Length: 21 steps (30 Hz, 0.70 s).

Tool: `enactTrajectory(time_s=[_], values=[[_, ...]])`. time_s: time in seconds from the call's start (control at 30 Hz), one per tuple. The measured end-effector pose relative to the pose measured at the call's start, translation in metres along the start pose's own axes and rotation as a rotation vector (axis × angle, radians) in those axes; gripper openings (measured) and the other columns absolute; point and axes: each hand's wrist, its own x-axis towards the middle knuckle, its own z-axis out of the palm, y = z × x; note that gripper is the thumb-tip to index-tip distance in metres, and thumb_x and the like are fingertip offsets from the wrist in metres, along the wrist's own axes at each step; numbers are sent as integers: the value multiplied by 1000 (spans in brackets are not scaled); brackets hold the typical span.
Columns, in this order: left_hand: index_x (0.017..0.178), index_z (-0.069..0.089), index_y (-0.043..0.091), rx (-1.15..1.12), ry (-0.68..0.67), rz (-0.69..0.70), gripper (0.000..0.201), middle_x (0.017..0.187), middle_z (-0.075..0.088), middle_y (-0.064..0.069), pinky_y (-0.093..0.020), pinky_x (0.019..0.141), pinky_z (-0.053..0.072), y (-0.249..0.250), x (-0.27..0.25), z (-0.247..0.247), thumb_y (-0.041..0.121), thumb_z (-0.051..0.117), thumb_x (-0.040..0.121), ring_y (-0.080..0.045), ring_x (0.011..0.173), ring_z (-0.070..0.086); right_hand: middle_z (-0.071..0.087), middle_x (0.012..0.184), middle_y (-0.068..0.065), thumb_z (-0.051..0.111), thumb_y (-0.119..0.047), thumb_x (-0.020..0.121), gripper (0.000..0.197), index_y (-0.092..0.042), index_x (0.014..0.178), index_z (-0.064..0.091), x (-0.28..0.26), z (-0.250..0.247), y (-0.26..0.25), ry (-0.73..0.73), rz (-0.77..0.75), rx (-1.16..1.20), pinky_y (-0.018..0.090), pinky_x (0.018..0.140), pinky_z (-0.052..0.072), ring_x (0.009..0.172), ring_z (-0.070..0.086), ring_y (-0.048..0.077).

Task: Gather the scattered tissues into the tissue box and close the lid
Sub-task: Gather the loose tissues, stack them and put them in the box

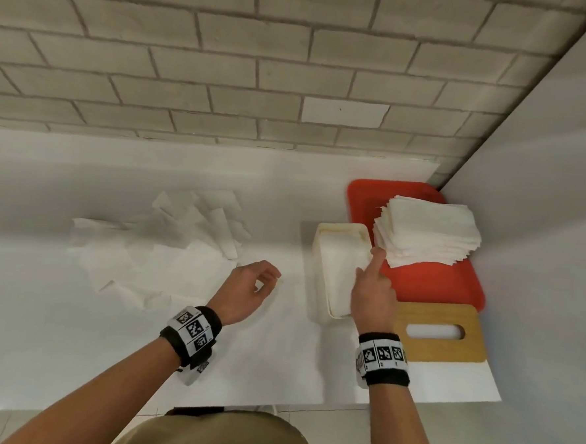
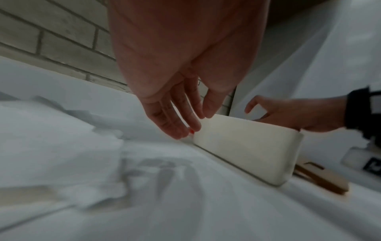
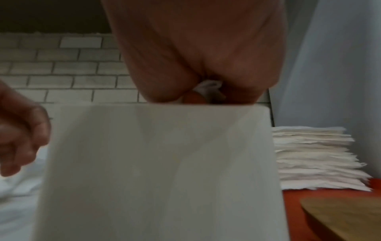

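Observation:
Scattered white tissues (image 1: 166, 245) lie crumpled on the white table (image 1: 71, 345), left of centre. The cream tissue box (image 1: 324, 247) stands open with white tissue inside. My right hand (image 1: 367, 271) reaches into it, fingers pointing down onto the tissue and thumb raised; the right wrist view hides the fingertips behind the box wall (image 3: 160, 163). My left hand (image 1: 267, 278) hovers between the pile and the box, loosely curled and holding nothing. Its fingers (image 2: 181, 128) hang just left of the box (image 2: 247, 143). The wooden lid (image 1: 439, 333) with its slot lies flat, right of the box.
A red tray (image 1: 428, 285) behind the lid carries a neat stack of folded tissues (image 1: 428, 230). A brick wall runs along the back and a white wall (image 1: 543, 202) closes the right side. The table's front edge is near my body.

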Motion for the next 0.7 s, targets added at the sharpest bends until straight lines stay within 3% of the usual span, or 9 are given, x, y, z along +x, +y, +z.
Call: enactTrajectory(time_s=[0.13,0.23,0.3,0.37,0.43,0.5,0.57,0.63,0.7], values=[[111,72,21,302,110,6,23,107,71,8,-39,88,56,-36,-6,-45,4,63,98,-14,97,65,68,101,15,67,-25,103,57,-23,149,32,-7,-10,-7,-22,-15,-113,44,62,57,85,70,39],[132,63,15,557,148,-70,47,133,64,-6,-49,96,53,-70,-8,-90,5,71,87,-35,124,57,62,125,21,73,-19,95,46,-11,136,54,-11,-19,-25,237,-52,-113,53,82,54,108,59,43],[155,43,18,689,38,-195,77,154,50,-7,-57,117,37,-92,-9,-117,21,77,86,-36,148,40,61,124,18,70,-19,96,31,-10,125,62,-15,-14,-52,312,-181,26,52,87,52,107,57,40],[159,32,24,741,-96,-323,84,157,50,-3,-59,127,17,-107,-8,-138,35,77,90,-30,151,38,63,117,8,66,-29,102,24,-16,121,60,-21,4,-88,86,-253,260,43,85,52,105,60,32],[151,44,28,736,-159,-358,67,151,57,0,-56,128,14,-110,-8,-151,42,75,93,-24,146,45,63,122,2,66,-41,103,31,-22,126,58,-29,35,-118,-197,-294,378,38,91,50,114,62,27],[140,60,32,724,-172,-237,51,145,64,4,-46,123,28,-105,-10,-162,44,77,93,-22,138,54,58,142,-1,69,-54,98,56,-24,142,51,-41,63,-145,-345,-433,368,39,110,44,136,53,26],[120,74,36,582,-185,-67,33,121,73,8,-41,104,48,-95,-16,-170,42,82,89,-19,116,65,51,153,-9,70,-64,92,73,-27,150,44,-50,79,-172,-400,-556,393,36,122,33,150,39,19],[100,77,37,391,-185,59,18,97,70,14,-39,85,55,-82,-21,-177,39,87,86,-9,93,68,61,138,-16,73,-60,92,60,-32,141,52,-57,85,-192,-432,-576,468,31,115,37,137,50,11],[94,77,32,245,-84,148,14,91,70,13,-33,79,55,-68,-21,-180,38,87,87,-6,86,68,66,105,-18,73,-48,98,29,-30,115,60,-60,91,-201,-401,-565,514,30,90,45,98,58,5]])
